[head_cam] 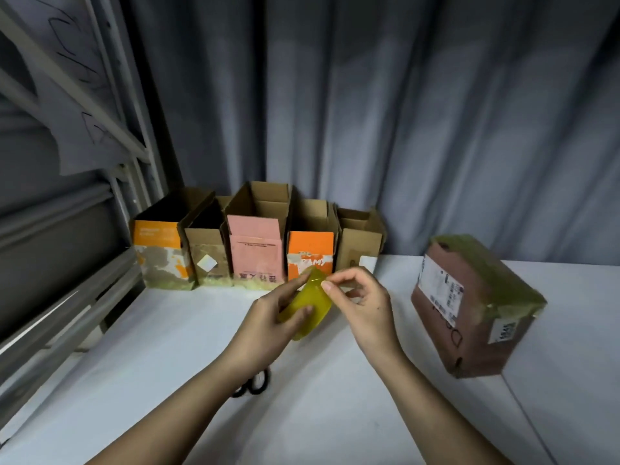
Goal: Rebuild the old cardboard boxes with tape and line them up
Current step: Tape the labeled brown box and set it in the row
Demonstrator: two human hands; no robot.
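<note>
Black scissors [253, 384] lie half hidden under the left forearm. Over the table's [167, 347] middle, the left hand [268, 317] grips the yellow tape roll [307, 308]; the right hand [364, 305] pinches its top edge.

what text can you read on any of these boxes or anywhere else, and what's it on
"AMY", white letters, start torn off: orange box, fourth in the row.
Upside-down Chinese characters: pink box; small line above them too blurred to read.
Faint white print: leftmost orange box, unreadable.
Shipping label and barcode sticker: brown taped box, too blurred.
Black scrawl: paper on rack, illegible.
</note>
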